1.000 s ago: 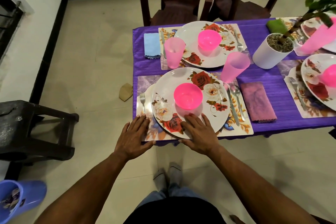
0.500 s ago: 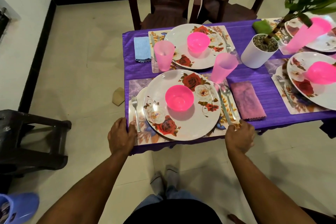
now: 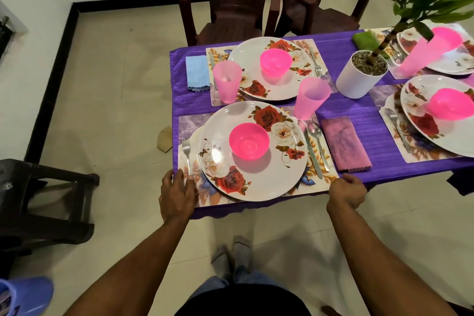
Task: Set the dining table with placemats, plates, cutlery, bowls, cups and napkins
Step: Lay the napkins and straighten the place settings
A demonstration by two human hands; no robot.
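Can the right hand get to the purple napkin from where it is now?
Probably yes. The right hand grips the near placemat corner, and the purple napkin lies flat just beyond it with nothing between.

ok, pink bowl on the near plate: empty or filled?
Empty. The pink bowl sits upright on the floral plate, and its bare pink bottom shows through the open top, with nothing in it.

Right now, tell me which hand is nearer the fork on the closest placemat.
Left. The left hand rests on the placemat's near-left corner, right beside the fork's handle; the right hand is at the near-right corner, across the plate.
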